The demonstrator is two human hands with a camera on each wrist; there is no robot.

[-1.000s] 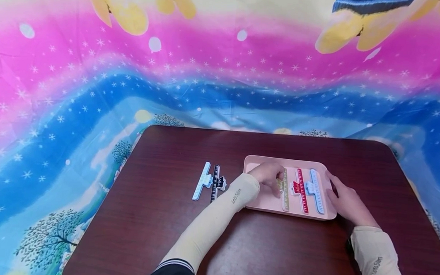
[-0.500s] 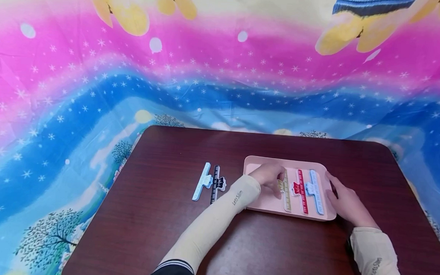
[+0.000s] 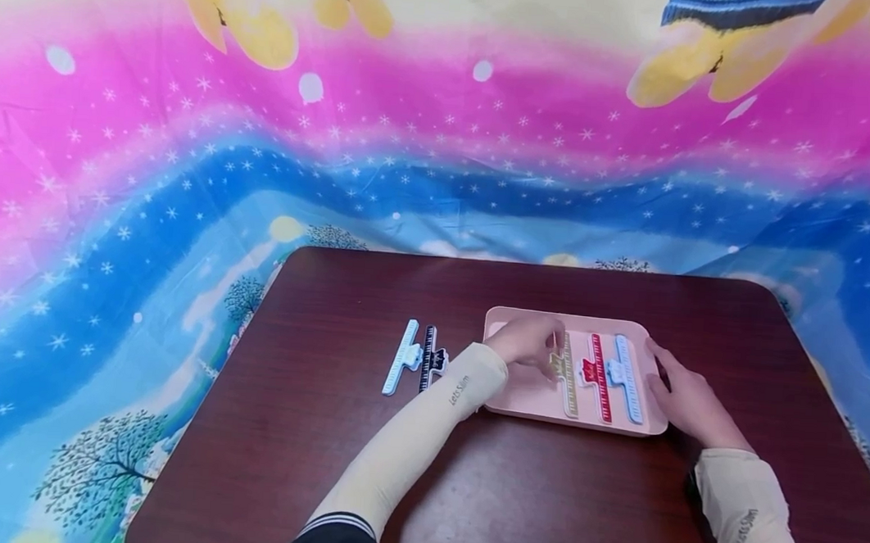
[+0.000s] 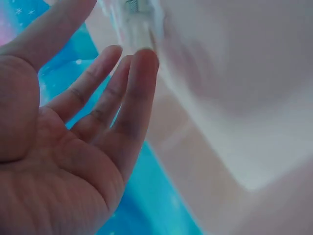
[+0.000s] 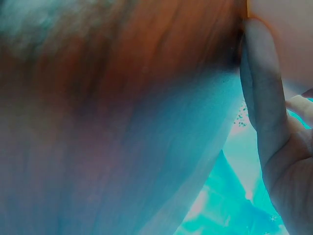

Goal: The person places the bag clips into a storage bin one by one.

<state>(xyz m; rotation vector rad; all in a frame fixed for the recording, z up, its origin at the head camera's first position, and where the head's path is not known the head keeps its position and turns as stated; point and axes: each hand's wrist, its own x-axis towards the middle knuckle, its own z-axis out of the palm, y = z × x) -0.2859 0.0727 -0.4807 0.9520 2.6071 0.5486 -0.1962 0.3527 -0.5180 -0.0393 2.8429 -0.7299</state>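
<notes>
Nearest the person, two cream sleeves [image 3: 411, 442] reached over the near edge of the dark desk [image 3: 511, 505] toward a pink tray [image 3: 524, 395] that sat right of the desk's middle.

The right hand [image 3: 687, 395] lay against the tray's right rim, fingers fairly straight along it, steadying rather than gripping as far as the head view showed; the right wrist view was too blurred to add more than straight fingers against a pale edge.

The left hand [image 3: 527, 342] was over the tray's left half, its fingers at the yellow clip [image 3: 568, 377]. In the left wrist view the fingers [image 4: 122, 98] looked loose and spread, with a blurred clip just beyond their tips, so the hand seemed to touch or let go of it rather than clench it. Whether it pinched the clip could not be told for sure.

Three clips lay in the tray, side by side and roughly parallel to its short sides: the yellow one leftmost, a red clip [image 3: 596, 377] in the middle, a blue clip [image 3: 625, 378] nearest the right rim. The tray's left part was bare.

Left of the tray, well apart from it on the desk, two more lay close together: a black clip [image 3: 428, 359] and a light blue clip [image 3: 402, 357].

By that count, three of five clips were in the tray and two were left outside. Beyond the far edge hung a bright cloth [image 3: 189, 168].
</notes>
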